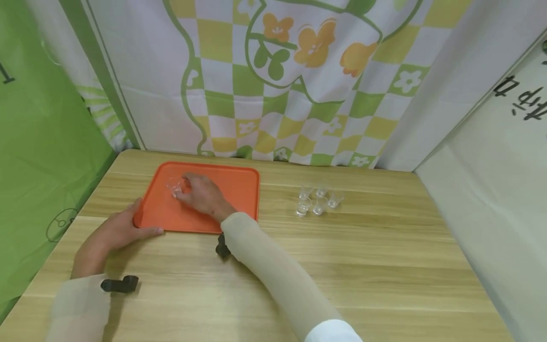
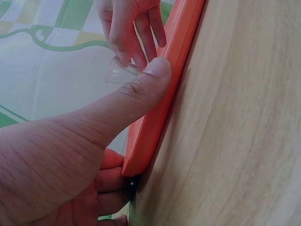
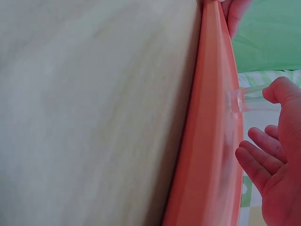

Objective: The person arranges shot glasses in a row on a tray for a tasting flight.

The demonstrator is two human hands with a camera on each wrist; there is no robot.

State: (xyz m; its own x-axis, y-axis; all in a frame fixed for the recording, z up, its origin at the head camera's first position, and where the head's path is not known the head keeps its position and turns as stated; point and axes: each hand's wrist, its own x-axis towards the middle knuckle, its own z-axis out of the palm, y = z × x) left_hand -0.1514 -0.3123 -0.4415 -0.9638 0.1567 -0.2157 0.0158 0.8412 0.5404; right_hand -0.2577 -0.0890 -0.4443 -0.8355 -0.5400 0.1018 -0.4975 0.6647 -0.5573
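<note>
My left hand (image 1: 115, 230) holds the near left corner of the orange tray (image 1: 239, 194), its thumb along the front rim and its fingers at the left side. On the tray, towards the left, stands a small clear shot glass (image 1: 173, 185). The right hand (image 1: 204, 194) is just to the right of that glass, with a gap between thumb and fingers. From the right wrist view, the thumb (image 3: 280, 90) lies against or right beside the glass, while the other fingers are spread apart from it. Part of the glass is hidden behind the thumb.
Right of the tray, several similar clear shot glasses (image 1: 318, 202) stand in a cluster on the wooden table (image 1: 342, 275). A patterned curtain (image 1: 290, 104) hangs behind the table's back edge. Green sheeting (image 1: 47, 156) rises on the left, a white wall (image 1: 491, 190) on the right.
</note>
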